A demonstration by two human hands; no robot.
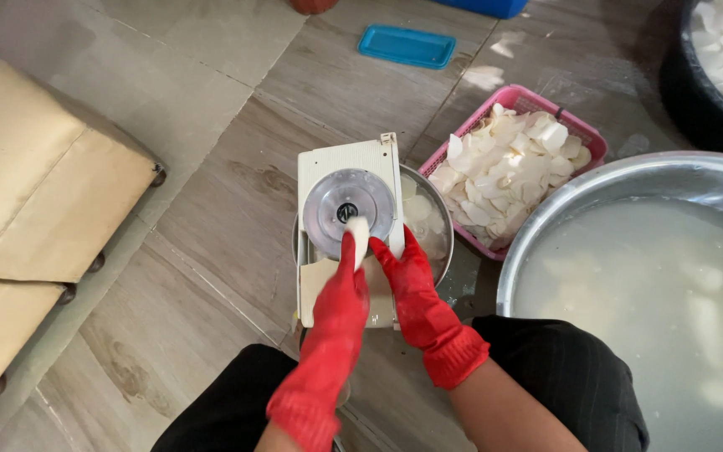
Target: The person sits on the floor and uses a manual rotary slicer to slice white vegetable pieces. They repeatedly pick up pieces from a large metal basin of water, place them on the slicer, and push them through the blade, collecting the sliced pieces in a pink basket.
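At frame centre we see both red-gloved hands on a cream slicer (346, 172) with a round grey blade disc (349, 205): the left hand (346, 276) presses a white root piece (358, 237) against the lower edge of the disc, fingers closed on it, while the right hand (399, 272), just beside and touching the piece's right side, grips the slicer's right edge. The slicer sits over a small metal bowl (428, 222) holding white slices. We note a pink basket (589, 138) of slices at upper right, a large steel basin (629, 172) of cloudy water at right, and a blue lid (406, 46) at top.
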